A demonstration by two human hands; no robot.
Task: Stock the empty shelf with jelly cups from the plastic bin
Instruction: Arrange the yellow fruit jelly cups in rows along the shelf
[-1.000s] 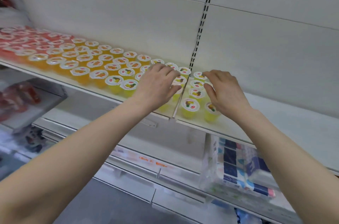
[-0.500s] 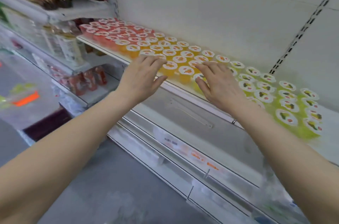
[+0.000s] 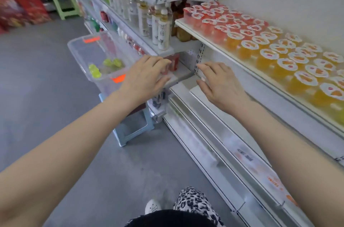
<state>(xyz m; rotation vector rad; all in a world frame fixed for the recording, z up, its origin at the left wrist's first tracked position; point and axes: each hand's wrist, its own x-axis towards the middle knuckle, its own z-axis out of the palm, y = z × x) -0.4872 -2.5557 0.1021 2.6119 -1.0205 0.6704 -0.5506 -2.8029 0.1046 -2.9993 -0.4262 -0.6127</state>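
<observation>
— In mid-frame, both hands are out in front of the shelving, palms down! The left hand has its fingers stretched and loosely spread, nothing in it.

— Same on the other side: the right hand is flat, fingers straight and a little apart, holding nothing. It hovers just beside the left, below the front edge of the shelf.

— And look at that shelf, running from upper centre down to the right edge of the frame. Red jelly cups at the far end, orange jelly cups packed in rows after them, lids up.

— At the far right edge the colour turns yellow, though it is blurred there.

— Now the plastic bin, left of centre. Clear walls, orange tabs on the rim, and a few green jelly cups on its bottom.

— It sits on a pale blue stool on the grey floor, left of the left hand.

— Above the hands, tall bottles stand on the neighbouring shelves.

— And at the bottom edge, a spotted trouser leg and a white shoe.
</observation>
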